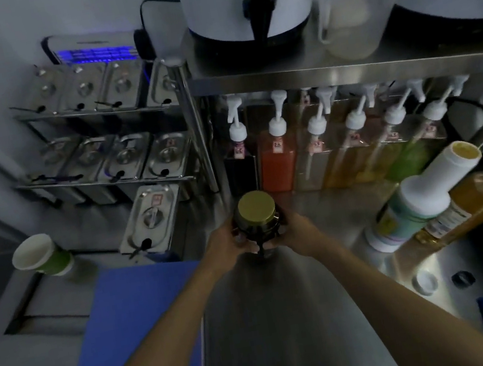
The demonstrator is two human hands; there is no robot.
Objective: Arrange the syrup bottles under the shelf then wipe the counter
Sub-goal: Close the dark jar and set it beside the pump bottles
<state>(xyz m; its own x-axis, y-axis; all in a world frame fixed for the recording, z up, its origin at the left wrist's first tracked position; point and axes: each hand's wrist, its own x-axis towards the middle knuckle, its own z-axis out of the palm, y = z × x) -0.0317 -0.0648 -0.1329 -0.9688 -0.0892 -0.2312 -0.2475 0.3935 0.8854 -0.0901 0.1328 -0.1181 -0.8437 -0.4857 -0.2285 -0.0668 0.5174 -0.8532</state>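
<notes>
Dimly lit steel counter (273, 321), both hands (224, 243) (298, 232) wrapped round gold-lidded jar (257, 212) nr shelf (342, 70).

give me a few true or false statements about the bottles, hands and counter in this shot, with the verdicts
1. Both hands hold the dark bottle with the gold cap. True: the left hand and the right hand grip its sides.
2. The pump bottles stand on top of the shelf. False: they stand in a row under the shelf.
3. The paper cup sits to the left of the held bottle. True.
4. The white-necked bottle at right wears a pump. False: its top is open, with no pump.
5. The second pump bottle from the left holds green liquid. False: the red syrup bottle stands there.
</notes>
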